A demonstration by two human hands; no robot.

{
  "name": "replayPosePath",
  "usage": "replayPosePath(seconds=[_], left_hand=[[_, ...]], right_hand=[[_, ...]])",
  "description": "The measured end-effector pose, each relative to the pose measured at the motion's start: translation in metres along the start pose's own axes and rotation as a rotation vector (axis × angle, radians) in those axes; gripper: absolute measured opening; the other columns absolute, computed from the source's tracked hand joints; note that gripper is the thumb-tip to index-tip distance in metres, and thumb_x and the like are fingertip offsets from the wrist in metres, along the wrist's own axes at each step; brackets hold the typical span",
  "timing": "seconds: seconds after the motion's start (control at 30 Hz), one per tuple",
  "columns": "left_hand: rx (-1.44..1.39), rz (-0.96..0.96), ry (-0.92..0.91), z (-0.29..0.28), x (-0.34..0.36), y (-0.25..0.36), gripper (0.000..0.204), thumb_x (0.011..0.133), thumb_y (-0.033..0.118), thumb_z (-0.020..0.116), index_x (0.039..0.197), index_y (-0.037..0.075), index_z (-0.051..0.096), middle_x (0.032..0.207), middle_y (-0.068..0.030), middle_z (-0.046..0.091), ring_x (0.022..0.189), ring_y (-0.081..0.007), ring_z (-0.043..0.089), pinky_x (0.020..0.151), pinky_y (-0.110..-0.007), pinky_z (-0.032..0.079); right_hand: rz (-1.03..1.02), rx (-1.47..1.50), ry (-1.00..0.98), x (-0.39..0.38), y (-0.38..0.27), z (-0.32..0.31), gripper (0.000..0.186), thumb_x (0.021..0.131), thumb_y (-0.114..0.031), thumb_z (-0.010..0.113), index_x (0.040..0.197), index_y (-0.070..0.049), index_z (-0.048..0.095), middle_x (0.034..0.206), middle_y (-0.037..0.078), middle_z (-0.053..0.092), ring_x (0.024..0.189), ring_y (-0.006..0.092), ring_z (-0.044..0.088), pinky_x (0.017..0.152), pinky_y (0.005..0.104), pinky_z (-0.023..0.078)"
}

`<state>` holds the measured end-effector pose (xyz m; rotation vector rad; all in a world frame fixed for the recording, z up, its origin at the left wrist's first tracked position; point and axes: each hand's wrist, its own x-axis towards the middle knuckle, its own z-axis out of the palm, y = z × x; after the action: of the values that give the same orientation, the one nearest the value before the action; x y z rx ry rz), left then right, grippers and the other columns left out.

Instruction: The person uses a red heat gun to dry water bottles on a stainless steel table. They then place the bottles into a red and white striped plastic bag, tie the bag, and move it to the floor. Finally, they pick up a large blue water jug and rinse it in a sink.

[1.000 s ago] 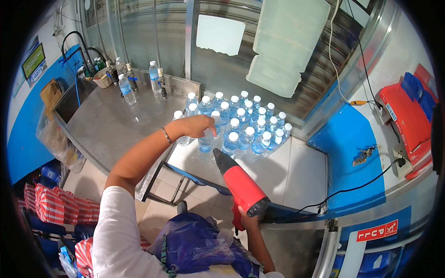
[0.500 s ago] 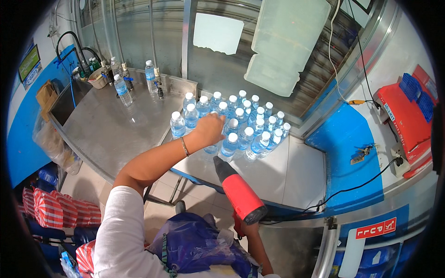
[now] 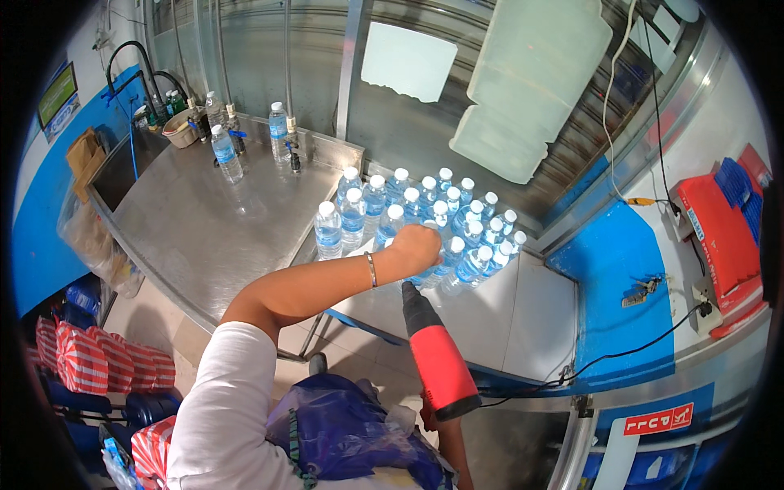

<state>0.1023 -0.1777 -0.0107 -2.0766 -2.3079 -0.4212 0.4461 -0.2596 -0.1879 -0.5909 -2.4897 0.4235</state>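
Observation:
My left hand point(image 3: 415, 249) is curled over the front middle of a group of several clear water bottles point(image 3: 327, 233) with white caps and blue labels; what its fingers hold is hidden beneath it. A red heat gun point(image 3: 441, 367) with a black nozzle points up at the bottles just below that hand. My right hand point(image 3: 437, 429) grips the gun's handle, mostly hidden behind the gun's body. The bottles stand on a white tiled counter point(image 3: 535, 310).
A steel sink counter point(image 3: 188, 237) at left holds bottles point(image 3: 227, 155), valves and a basin point(image 3: 180, 135). A glass partition runs behind. At right are red packages point(image 3: 710, 229), a power strip and black cord. Striped bundles point(image 3: 106, 359) lie lower left, beside a blue bag point(image 3: 327, 433).
My left hand has moved right and down over the bottles, its fingers more curled. The heat gun has shifted right and down, its nozzle staying aimed at the bottles near that hand.

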Motion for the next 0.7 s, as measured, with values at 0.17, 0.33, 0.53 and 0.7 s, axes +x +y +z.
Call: replayPosePath(seconds=[0.17, 0.33, 0.53, 0.7], left_hand=[[-0.120, 0.007, 0.345, -0.029, -0.007, -0.069, 0.031, 0.082, 0.032, 0.069, 0.085, 0.002, 0.062, 0.083, -0.0155, 0.066, 0.077, -0.0346, 0.066, 0.069, -0.042, 0.053], [0.075, -0.319, 0.815, -0.088, -0.044, -0.241, 0.019, 0.071, 0.004, 0.064, 0.090, 0.004, 0.060, 0.092, -0.0168, 0.061, 0.091, -0.0350, 0.060, 0.077, -0.043, 0.051], [0.429, -0.839, 0.557, -0.113, -0.119, -0.425, 0.047, 0.076, 0.003, 0.061, 0.122, 0.010, 0.052, 0.128, -0.0167, 0.050, 0.113, -0.0389, 0.052, 0.088, -0.048, 0.049], [0.307, -0.823, 0.329, -0.098, -0.158, -0.499, 0.070, 0.082, 0.003, 0.059, 0.145, 0.019, 0.035, 0.147, -0.0155, 0.037, 0.125, -0.0415, 0.045, 0.096, -0.046, 0.047]], right_hand=[[0.308, 0.187, -0.439, -0.008, 0.008, 0.015, 0.028, 0.088, -0.031, 0.060, 0.095, -0.004, 0.065, 0.082, 0.007, 0.063, 0.074, 0.0202, 0.061, 0.066, 0.0331, 0.049], [0.206, 0.593, -0.229, 0.014, -0.005, 0.021, 0.034, 0.090, -0.034, 0.059, 0.100, -0.002, 0.063, 0.088, 0.009, 0.063, 0.080, 0.0200, 0.061, 0.069, 0.0333, 0.048], [0.118, 0.283, -0.390, 0.081, -0.039, 0.039, 0.022, 0.086, -0.032, 0.063, 0.092, -0.012, 0.067, 0.080, 0.004, 0.064, 0.074, 0.0198, 0.062, 0.066, 0.0351, 0.049], [-0.049, 0.207, -0.334, 0.141, -0.066, 0.061, 0.018, 0.078, -0.025, 0.065, 0.094, -0.018, 0.071, 0.079, 0.005, 0.068, 0.079, 0.0243, 0.067, 0.070, 0.0417, 0.050]])
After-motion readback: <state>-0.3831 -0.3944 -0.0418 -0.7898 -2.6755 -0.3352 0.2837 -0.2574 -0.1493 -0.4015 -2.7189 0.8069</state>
